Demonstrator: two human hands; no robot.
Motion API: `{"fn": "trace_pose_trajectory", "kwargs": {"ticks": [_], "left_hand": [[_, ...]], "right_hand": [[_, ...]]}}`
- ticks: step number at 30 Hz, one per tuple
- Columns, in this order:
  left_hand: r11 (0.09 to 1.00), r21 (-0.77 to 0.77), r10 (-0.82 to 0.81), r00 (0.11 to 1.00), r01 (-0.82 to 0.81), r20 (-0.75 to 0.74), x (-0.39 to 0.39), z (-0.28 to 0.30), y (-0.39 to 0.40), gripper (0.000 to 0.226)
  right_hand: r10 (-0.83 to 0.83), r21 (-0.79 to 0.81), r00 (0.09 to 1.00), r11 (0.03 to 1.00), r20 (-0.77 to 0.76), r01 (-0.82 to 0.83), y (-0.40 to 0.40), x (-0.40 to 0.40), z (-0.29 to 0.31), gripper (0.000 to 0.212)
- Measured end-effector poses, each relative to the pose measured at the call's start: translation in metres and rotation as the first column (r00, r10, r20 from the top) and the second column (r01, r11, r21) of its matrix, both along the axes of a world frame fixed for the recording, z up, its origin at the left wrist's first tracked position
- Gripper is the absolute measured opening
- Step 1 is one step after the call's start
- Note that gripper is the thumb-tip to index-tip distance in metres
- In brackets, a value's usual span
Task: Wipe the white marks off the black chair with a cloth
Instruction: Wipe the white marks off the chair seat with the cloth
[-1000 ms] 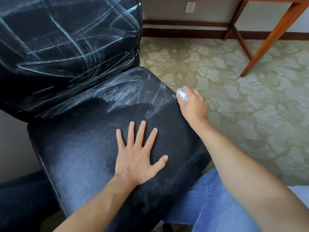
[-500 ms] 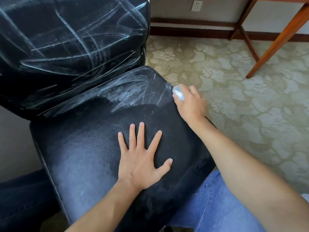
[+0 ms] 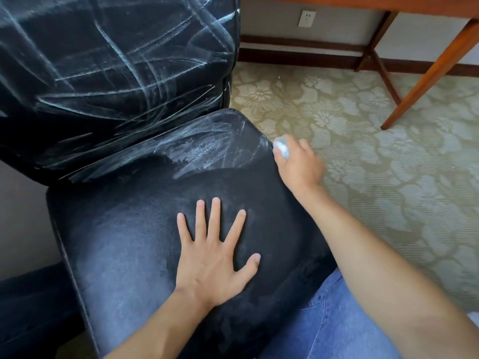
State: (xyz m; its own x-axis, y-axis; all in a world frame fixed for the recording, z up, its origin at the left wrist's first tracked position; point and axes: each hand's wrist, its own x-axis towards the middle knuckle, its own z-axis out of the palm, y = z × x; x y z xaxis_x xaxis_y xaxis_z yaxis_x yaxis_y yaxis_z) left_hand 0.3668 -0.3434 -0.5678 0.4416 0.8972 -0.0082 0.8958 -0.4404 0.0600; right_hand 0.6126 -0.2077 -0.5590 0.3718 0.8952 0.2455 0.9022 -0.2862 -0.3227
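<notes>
Black chair (image 3: 145,244) fills the left and centre of the frame: seat cushion low centre, backrest upper left. White marks (image 3: 207,149) lie in a dense smear on the upper right part of the seat; long crossing streaks cover the backrest. The lower seat shows only a faint grey haze.

Left hand (image 3: 215,257): flat on the seat at centre frame, fingers straight and spread, holding nothing, apparently bracing the chair.

Right hand (image 3: 298,161): at the seat's right edge, centre-right of frame, fingers curled around a small wadded cloth (image 3: 282,149), pale blue-white, showing only at the top of the fist. Whether it touches the seat edge cannot be told.

Handling, as judged: the cloth looks light, soft and fully crushable, best kept bunched in the fist with a pad exposed. Being small, it should load with powder quickly. The seat surface looks padded and matte, likely yielding under pressure; the marks look chalky and may smear rather than lift.

Surroundings: patterned carpet (image 3: 363,164) on the right; wooden table legs (image 3: 425,76) upper right; wall outlet (image 3: 306,18) at top; denim-clad knee (image 3: 334,322) lower right. Nothing lies between cloth and smear. The flat left hand covers part of the seat, and the backrest overhangs the seat's rear strip.
</notes>
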Motion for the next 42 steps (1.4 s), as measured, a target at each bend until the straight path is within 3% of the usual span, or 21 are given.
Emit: {"fn": "trace_pose_trajectory", "kwargs": {"ticks": [3,5,7,10,13,15,18,20,22,24,26,28,30,32,33,35,37,38,40,42], "left_hand": [[0.999,-0.009,-0.032,0.999,0.032,0.001,-0.006,0.0,0.0,0.086],[0.998,-0.01,-0.064,0.998,0.064,0.0,-0.012,0.0,0.0,0.085],[0.995,-0.01,-0.097,0.995,0.097,-0.005,-0.018,0.0,0.001,0.085],[0.99,-0.018,-0.143,0.99,0.143,-0.021,-0.031,0.001,0.002,0.085],[0.977,-0.023,-0.212,0.977,0.211,-0.032,-0.041,0.003,0.006,0.083],[0.97,-0.023,-0.244,0.969,0.244,-0.025,-0.047,0.005,0.009,0.082],[0.96,-0.018,-0.279,0.96,0.279,-0.009,-0.052,0.004,0.012,0.082],[0.956,-0.014,-0.294,0.956,0.295,0.013,-0.055,0.004,0.014,0.081],[0.95,-0.015,-0.31,0.95,0.31,0.022,-0.06,0.004,0.016,0.081],[0.944,-0.019,-0.329,0.944,0.33,0.021,-0.065,0.005,0.019,0.08],[0.937,-0.024,-0.349,0.937,0.349,0.01,-0.069,0.005,0.022,0.08],[0.929,-0.018,-0.369,0.929,0.37,0.014,-0.074,0.005,0.024,0.079],[0.921,-0.014,-0.39,0.921,0.39,0.021,-0.078,0.005,0.026,0.079],[0.915,-0.009,-0.404,0.914,0.404,0.041,-0.082,0.005,0.029,0.08],[0.912,-0.001,-0.41,0.911,0.411,0.053,-0.084,0.005,0.03,0.08],[0.903,0.013,-0.43,0.901,0.43,0.065,-0.089,0.005,0.033,0.08],[0.897,0.021,-0.442,0.894,0.442,0.077,-0.094,0.005,0.036,0.08],[0.895,0.02,-0.447,0.891,0.446,0.076,-0.095,0.006,0.037,0.081],[0.894,0.023,-0.447,0.891,0.447,0.074,-0.095,0.005,0.038,0.081],[0.9,0.033,-0.436,0.896,0.435,0.082,-0.093,0.004,0.036,0.08]], "right_hand": [[0.216,0.089,0.975,0.971,0.059,-0.22,-0.031,-0.039,0.005,0.026],[0.442,0.103,0.894,0.888,0.076,-0.448,-0.058,-0.071,0.004,0.026],[0.504,0.091,0.859,0.854,0.092,-0.512,-0.063,-0.078,0.005,0.027],[0.247,0.024,0.967,0.968,0.07,-0.249,-0.04,-0.043,0.007,0.024],[-0.047,-0.02,0.999,0.999,0.021,0.047,-0.024,-0.001,0.002,0.031],[-0.049,0.008,0.996,0.999,0.07,0.049,-0.031,-0.004,-0.002,0.03],[0.183,0.044,0.97,0.98,0.161,-0.192,-0.054,-0.039,0.0,0.023],[0.429,0.036,0.883,0.896,0.191,-0.443,-0.071,-0.061,-0.001,0.024],[0.501,0.04,0.852,0.858,0.155,-0.512,-0.071,-0.057,0.004,0.027],[0.347,0.045,0.933,0.935,0.092,-0.352,-0.055,-0.034,0.003,0.027],[0.085,0.008,0.993,0.996,0.083,-0.086,-0.033,-0.011,-0.001,0.029],[-0.1,-0.034,0.995,0.994,-0.002,0.1,-0.016,0.003,-0.002,0.033],[-0.154,-0.051,0.986,0.987,-0.064,0.151,-0.02,-0.002,-0.002,0.033],[-0.02,0.016,1.0,1.0,0.012,0.02,-0.043,-0.016,-0.002,0.032],[0.129,0.057,0.989,0.989,0.069,-0.133,-0.06,-0.026,-0.003,0.03],[0.442,0.074,0.885,0.887,0.144,-0.455,-0.088,-0.036,-0.005,0.026],[0.538,0.035,0.826,0.834,0.167,-0.55,-0.086,-0.024,-0.003,0.026],[0.47,0.007,0.864,0.878,0.179,-0.479,-0.078,-0.015,-0.002,0.026],[0.148,-0.004,0.981,0.989,0.124,-0.148,-0.055,0.005,-0.006,0.029],[-0.182,-0.019,0.977,0.983,-0.111,0.182,-0.036,0.014,-0.009,0.034]]}}
